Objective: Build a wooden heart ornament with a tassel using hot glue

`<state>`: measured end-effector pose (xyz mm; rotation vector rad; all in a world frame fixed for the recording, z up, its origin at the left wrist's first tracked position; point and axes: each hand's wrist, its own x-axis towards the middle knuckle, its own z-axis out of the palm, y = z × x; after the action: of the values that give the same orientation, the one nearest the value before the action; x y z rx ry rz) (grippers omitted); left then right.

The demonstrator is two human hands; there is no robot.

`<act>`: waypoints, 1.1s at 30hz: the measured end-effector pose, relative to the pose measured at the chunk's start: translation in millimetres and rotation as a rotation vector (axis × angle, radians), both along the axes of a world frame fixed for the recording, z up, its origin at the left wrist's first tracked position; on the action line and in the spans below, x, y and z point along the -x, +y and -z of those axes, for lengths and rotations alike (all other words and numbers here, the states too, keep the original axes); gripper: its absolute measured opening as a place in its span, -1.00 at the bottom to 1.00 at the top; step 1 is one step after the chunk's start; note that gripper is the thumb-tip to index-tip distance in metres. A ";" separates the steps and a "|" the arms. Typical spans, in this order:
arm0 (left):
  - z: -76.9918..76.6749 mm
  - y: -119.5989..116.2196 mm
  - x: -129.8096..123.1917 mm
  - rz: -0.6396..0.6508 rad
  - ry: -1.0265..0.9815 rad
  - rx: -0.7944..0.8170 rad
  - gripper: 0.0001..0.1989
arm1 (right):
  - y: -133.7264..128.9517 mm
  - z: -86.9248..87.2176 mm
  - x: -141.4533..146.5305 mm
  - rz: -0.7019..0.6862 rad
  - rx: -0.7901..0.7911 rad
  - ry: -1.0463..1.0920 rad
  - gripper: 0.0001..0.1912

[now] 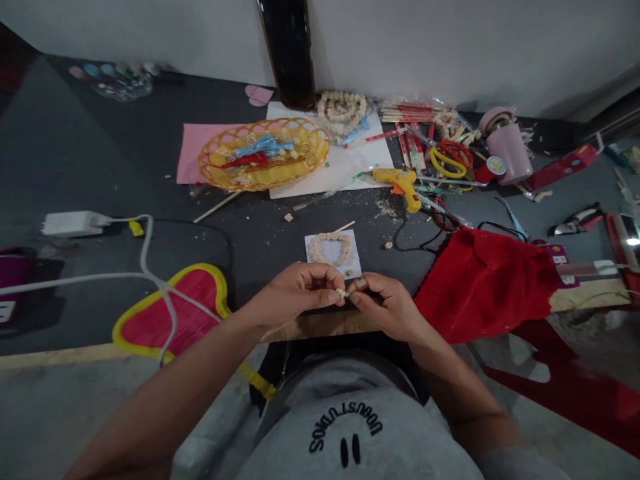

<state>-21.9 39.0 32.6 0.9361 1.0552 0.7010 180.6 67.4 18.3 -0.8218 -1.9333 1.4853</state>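
Observation:
My left hand [300,287] is closed in a pinch on a small pale cream piece [341,293] just above the table's front edge. My right hand [387,303] meets it from the other side, fingertips pressed together close to the same piece. Whatever lies between the right fingertips is too small to make out. Directly beyond both hands lies a white square card [354,250] with a ring of pale chips [315,248] on it. One loose chip [349,273] rests near the card's front edge.
A yellow glue gun [395,177] and yellow-handled scissors [447,162] lie back right. A yellow basket [220,175] stands behind, left of centre. Red cloth [485,283] drapes over the front edge at right. A white cable [145,257] crosses a pink, yellow-edged shape [195,300] at left.

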 end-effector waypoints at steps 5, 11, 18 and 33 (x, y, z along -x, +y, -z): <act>-3.4 -3.8 31.0 -0.210 0.099 -0.158 -0.57 | 3.7 7.5 -14.9 0.118 0.024 -0.045 -0.87; 12.9 16.5 79.4 -0.219 1.137 -0.332 -0.78 | 8.8 15.0 -32.3 0.232 -0.097 -0.155 -0.86; 24.8 38.0 96.8 -0.102 1.539 -0.484 -0.63 | 11.7 13.1 -28.8 0.229 -0.186 -0.194 -0.85; 10.5 77.6 -57.0 0.387 1.172 -0.926 -0.76 | 27.2 17.4 -48.0 0.543 -0.097 -0.256 -0.81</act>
<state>35.0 116.5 22.1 2.4565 1.4742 0.2266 228.5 94.5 1.0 -1.4110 -1.7389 0.9909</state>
